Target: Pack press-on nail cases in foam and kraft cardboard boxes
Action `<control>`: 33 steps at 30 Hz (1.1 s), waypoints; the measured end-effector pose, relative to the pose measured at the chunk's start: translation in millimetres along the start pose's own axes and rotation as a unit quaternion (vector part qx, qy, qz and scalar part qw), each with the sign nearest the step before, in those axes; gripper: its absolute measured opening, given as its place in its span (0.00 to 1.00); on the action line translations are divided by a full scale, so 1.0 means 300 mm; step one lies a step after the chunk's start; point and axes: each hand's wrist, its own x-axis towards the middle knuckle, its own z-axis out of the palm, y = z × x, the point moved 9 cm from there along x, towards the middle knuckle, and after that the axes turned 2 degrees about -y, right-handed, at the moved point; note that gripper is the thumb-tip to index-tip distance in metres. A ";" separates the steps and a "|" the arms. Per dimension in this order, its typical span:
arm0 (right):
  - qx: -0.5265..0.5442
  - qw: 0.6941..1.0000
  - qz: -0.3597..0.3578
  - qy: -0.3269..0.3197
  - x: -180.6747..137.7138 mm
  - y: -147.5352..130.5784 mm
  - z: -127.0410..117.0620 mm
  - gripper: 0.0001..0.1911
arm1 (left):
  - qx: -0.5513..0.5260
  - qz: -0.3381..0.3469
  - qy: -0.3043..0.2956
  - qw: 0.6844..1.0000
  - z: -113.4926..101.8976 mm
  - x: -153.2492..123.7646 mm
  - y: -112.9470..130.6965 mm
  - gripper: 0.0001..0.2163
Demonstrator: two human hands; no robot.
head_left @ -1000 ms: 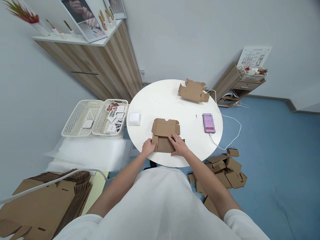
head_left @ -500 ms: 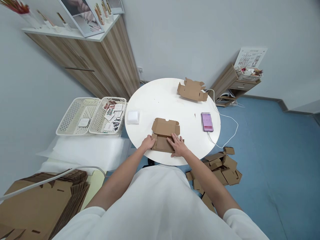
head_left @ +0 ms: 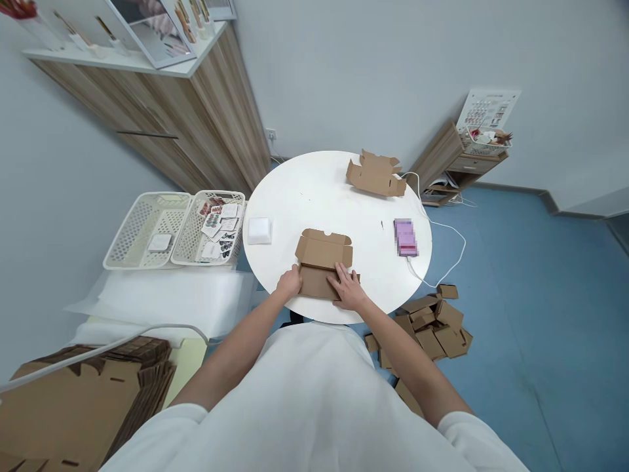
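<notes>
A brown cardboard box (head_left: 324, 250), partly folded with its lid raised toward the far side, lies near the front edge of the white round table (head_left: 280, 190). At its left side, my left hand (head_left: 289, 282) is closed on the side wall, fingers curled over it. My right hand (head_left: 348, 288) rests with fingers spread on the right part of the box's base. The right side flap sticks out partly beneath that hand. What lies under my right palm is hidden.
An unfolded carton (head_left: 377, 174) and a phone (head_left: 405, 237) on a white cable are on the table, with a white packet (head_left: 259, 231) at left. White baskets (head_left: 209, 228) stand left. Flat cardboard (head_left: 73, 406) is stacked lower left; folded boxes (head_left: 432, 324) lie on the floor.
My left hand has pressed the left side flap up into an upright wall, so more of the base shows. My right hand stays on the box. The view has shifted slightly.
</notes>
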 end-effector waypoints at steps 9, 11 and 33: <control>0.014 1.000 -0.009 0.003 0.012 0.018 -0.018 0.47 | 0.018 0.164 0.039 0.985 -0.082 -0.108 0.059 0.50; 0.016 1.000 -0.010 0.003 0.019 0.017 -0.021 0.48 | 0.058 0.177 0.001 0.982 -0.074 -0.104 0.082 0.55; 0.349 0.907 0.195 0.131 -0.073 0.211 0.000 0.35 | 0.056 0.156 -0.058 0.984 -0.047 -0.052 0.110 0.55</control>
